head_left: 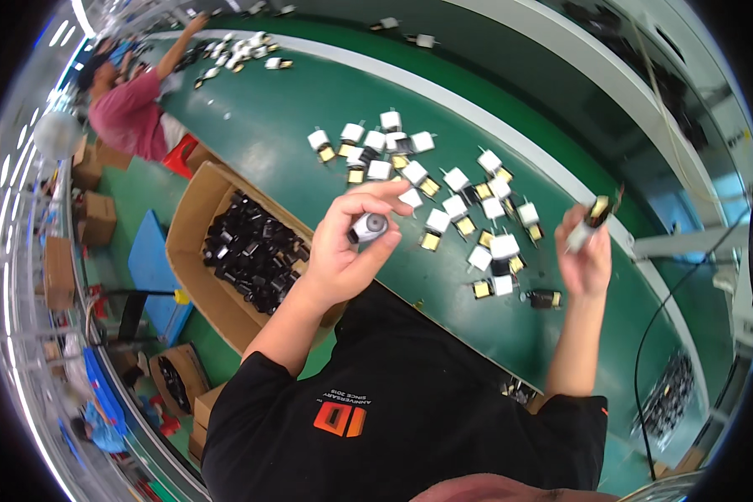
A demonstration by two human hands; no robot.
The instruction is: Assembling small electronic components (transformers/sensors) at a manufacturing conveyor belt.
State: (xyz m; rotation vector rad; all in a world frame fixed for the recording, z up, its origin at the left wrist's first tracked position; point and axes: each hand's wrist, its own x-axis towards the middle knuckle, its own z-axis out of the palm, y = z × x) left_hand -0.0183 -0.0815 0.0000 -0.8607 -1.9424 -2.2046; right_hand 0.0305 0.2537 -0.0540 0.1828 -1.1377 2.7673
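Left hand: a grey part is being pinched, its round end being shown.
Right hand: a white part is being pinched, its long side being tipped up and right.
Loose parts: being held by the table between both hands.
Hard to see: the grey part's back is being hidden; the white part is being blurred.
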